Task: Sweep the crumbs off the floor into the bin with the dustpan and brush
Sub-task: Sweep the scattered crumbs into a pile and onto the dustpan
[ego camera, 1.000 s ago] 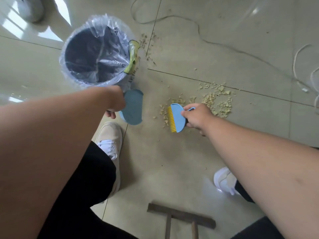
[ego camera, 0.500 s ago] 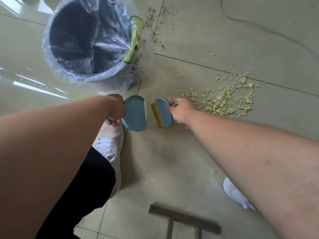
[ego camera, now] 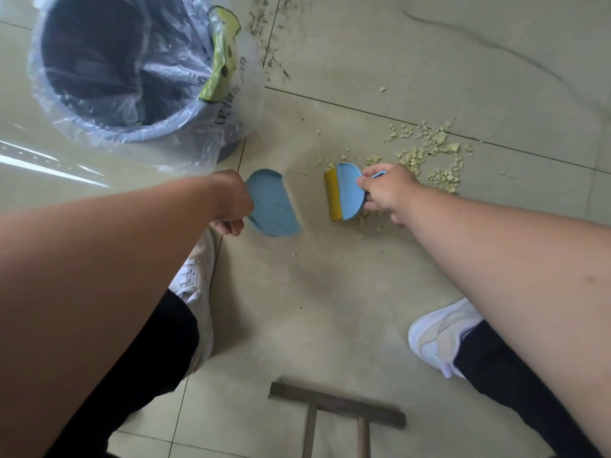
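Sweeping step, mid-gather. Right hand (ego camera: 385,190) gripping brush (ego camera: 344,191), bristles facing dustpan (ego camera: 271,203). Left hand (ego camera: 231,206) holding dustpan just below bin (ego camera: 132,77). Crumbs (ego camera: 429,157) mostly right of brush. Next, likely: reach behind pile, draw toward pan.

The floor (ego camera: 330,309) is pale beige glossy tile, crossed by thin dark grout lines (ego camera: 363,109); bright streaks of reflected light (ego camera: 49,166) lie along the left edge; a thin cable (ego camera: 479,41) trails across the upper right tiles; a dark wooden frame (ego camera: 337,409), one crossbar on two uprights, rests at the bottom.
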Demonstrator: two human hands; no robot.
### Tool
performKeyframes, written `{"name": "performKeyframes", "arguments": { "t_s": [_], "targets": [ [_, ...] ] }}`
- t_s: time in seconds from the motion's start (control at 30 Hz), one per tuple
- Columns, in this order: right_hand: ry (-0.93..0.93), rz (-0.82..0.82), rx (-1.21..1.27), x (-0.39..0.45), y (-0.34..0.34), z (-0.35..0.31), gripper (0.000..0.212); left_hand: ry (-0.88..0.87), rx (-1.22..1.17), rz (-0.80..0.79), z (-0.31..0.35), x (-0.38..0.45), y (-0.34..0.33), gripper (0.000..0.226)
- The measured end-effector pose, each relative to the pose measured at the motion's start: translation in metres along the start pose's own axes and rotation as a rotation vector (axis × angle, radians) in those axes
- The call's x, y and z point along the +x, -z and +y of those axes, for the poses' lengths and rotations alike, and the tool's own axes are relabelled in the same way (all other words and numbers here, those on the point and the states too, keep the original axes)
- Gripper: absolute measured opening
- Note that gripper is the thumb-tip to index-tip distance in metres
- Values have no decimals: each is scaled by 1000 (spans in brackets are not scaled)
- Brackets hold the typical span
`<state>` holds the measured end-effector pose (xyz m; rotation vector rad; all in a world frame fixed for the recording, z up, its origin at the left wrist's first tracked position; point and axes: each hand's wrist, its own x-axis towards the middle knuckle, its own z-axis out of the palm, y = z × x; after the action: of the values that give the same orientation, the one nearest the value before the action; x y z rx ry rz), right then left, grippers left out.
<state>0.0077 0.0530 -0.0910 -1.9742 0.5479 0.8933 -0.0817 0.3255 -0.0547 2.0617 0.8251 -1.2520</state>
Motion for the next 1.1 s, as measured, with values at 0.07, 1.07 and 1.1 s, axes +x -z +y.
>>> {"name": "performKeyframes", "arguments": {
  "t_s": [0.07, 1.07, 1.1],
  "targets": [
    [1, -58, 5, -6, 4, -3, 12, 10, -47, -29, -7, -2, 6, 12],
    [-29, -253, -71, -11, -17, 9, 10, 23, 73, -118, -25, -13, 0, 31],
    [-33, -240, -8, -13, -28, 9, 10, 21, 45, -97, -26, -13, 2, 31]
  ]
}}
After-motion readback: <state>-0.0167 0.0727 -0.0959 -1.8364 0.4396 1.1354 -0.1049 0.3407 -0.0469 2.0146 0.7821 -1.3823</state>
